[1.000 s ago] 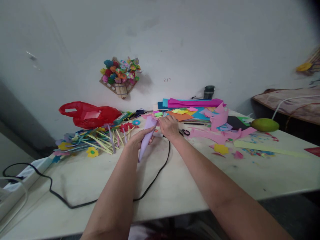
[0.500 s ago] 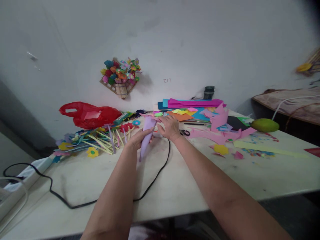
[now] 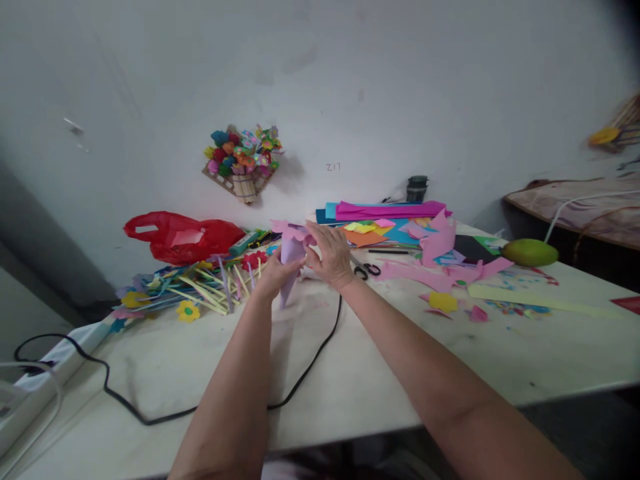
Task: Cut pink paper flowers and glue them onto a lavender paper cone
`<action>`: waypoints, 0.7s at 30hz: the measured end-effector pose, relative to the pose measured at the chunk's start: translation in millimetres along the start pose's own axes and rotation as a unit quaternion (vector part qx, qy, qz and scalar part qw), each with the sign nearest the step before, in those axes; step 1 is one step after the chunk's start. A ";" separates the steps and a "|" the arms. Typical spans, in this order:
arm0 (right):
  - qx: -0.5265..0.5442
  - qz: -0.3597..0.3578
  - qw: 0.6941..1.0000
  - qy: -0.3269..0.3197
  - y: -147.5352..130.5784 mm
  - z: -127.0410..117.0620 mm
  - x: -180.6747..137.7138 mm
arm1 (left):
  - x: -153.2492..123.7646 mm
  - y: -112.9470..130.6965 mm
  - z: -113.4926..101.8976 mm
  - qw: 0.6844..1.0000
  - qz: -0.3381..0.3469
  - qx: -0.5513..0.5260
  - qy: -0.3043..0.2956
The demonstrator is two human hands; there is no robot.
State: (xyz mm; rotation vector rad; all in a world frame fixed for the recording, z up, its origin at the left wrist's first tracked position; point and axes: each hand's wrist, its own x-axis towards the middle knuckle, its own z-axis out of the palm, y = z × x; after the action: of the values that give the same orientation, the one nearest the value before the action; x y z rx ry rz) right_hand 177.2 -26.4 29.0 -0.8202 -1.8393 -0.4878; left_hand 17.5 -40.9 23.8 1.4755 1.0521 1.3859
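My left hand [image 3: 276, 271] is wrapped round a lilac paper cone [image 3: 289, 261] held point down above the white table [image 3: 350, 373]. A pink paper flower [image 3: 291, 231] sits at the cone's wide top. My right hand [image 3: 330, 257] is beside the cone, its fingers raised against the pink flower and the cone's rim. Both forearms reach in from the bottom of the view.
A black cable [image 3: 300, 380] runs under my arms. Paper flowers on sticks [image 3: 200, 290] and a red plastic bag [image 3: 185, 235] lie left. Scissors [image 3: 367, 269], stacked coloured paper [image 3: 385, 217], pink scraps [image 3: 440, 257] and a green fruit [image 3: 530, 252] lie right. A flower bouquet [image 3: 243, 160] hangs on the wall.
The cone has been lifted and turned more upright. My right hand has risen from the table to the flower at the cone's top.
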 end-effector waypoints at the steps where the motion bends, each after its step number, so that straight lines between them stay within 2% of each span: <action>1: 0.003 0.002 1.000 0.003 -0.8 -0.6 0.1 | 0.5 -0.2 -0.3 1.000 0.016 0.018 0.015; 5: 0.030 -0.009 1.000 0.001 -4.3 -4.4 -4.0 | 4.1 -4.0 -1.6 0.991 0.078 0.070 0.085; 8: 0.076 0.019 0.996 0.039 -6.6 -2.1 -8.0 | 7.9 -8.8 -3.2 0.984 0.095 0.091 0.123; 11: 0.144 0.134 0.973 0.124 -4.7 9.1 -10.1 | 11.1 -14.2 -5.5 0.978 0.097 0.103 0.151; 13: 0.194 0.245 0.938 0.152 -0.4 19.6 -11.4 | 12.3 -17.5 -6.9 0.976 0.099 0.106 0.160; 14: 0.225 0.284 0.921 0.142 2.2 24.9 -12.2 | 12.7 -18.9 -7.4 0.977 0.098 0.106 0.159; 16: 0.297 0.317 0.896 0.089 6.7 33.7 -14.4 | 13.1 -21.1 -7.8 0.978 0.092 0.100 0.155; 19: 0.388 0.308 0.869 -0.006 8.6 41.0 -18.0 | 13.7 -22.4 -6.2 0.979 0.085 0.083 0.168; 21: 0.414 0.290 0.860 -0.065 6.4 43.1 -20.2 | 13.6 -21.7 -3.2 0.978 0.085 0.060 0.180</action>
State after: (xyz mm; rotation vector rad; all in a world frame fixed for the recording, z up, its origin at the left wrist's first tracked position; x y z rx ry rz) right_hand 159.2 -0.1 -6.9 -0.7368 -1.5733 0.7261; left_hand 14.1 -21.3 7.3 1.4593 1.2743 1.7862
